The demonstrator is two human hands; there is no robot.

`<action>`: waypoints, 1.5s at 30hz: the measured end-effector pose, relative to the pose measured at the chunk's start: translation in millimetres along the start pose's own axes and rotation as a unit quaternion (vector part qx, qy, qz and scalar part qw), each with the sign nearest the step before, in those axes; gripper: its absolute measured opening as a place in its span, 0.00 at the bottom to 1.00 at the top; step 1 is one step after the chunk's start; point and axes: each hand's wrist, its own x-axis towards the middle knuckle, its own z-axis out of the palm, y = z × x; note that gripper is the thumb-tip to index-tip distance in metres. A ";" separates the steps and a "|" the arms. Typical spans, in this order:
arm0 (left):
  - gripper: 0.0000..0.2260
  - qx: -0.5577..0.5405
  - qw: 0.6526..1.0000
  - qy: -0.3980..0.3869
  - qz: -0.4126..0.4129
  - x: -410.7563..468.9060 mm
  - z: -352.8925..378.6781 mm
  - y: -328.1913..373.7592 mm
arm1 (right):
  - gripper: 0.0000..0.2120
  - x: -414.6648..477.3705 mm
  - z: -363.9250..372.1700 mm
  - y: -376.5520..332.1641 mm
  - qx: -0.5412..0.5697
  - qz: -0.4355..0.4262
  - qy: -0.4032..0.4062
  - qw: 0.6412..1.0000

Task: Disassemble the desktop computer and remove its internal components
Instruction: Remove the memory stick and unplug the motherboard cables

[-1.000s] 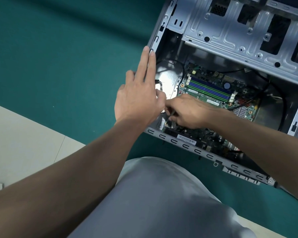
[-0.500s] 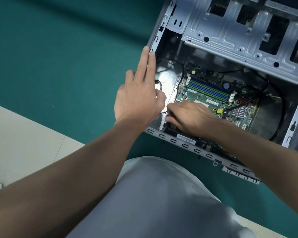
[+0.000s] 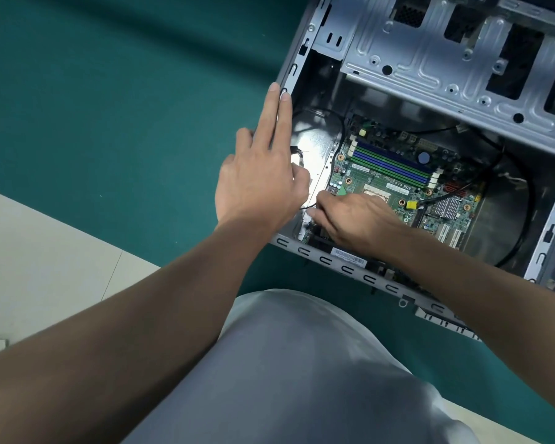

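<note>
The computer case lies open on the green mat. The left hand rests flat, fingers straight, along its left rim. The right hand is inside it, curled over the near corner of the circuit board; I cannot tell whether it holds anything.

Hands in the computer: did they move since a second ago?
The right hand slid a little toward the near edge of the motherboard, uncovering more of it. Whether it holds anything is hidden. The left hand stayed resting on the case rim, fingers straight.
</note>
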 end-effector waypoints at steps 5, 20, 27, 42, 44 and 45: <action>0.35 -0.001 1.000 0.001 0.000 -0.3 0.1 -0.7 | 0.06 0.1 -2.9 0.4 0.067 -0.020 0.017 0.997; 0.36 -0.002 1.000 -0.002 0.001 -0.6 -0.3 -0.6 | 0.07 -1.1 -6.7 -0.8 0.035 -0.017 -0.024 0.999; 0.36 0.003 1.000 -0.001 0.001 -0.9 -0.3 -0.3 | 0.06 1.6 -3.0 3.0 0.143 0.046 0.021 0.988; 0.35 0.001 1.000 -0.002 -0.005 -1.5 -1.4 1.1 | 0.11 27.5 -37.2 13.5 0.148 0.075 0.016 0.986; 0.35 0.000 1.000 -0.003 -0.007 -1.3 -1.5 0.9 | 0.08 29.0 -26.4 6.9 0.116 0.070 -0.026 0.990; 0.35 -0.001 1.000 -0.003 -0.007 -1.2 -1.7 0.9 | 0.06 29.7 -21.5 4.6 0.103 0.078 -0.041 0.991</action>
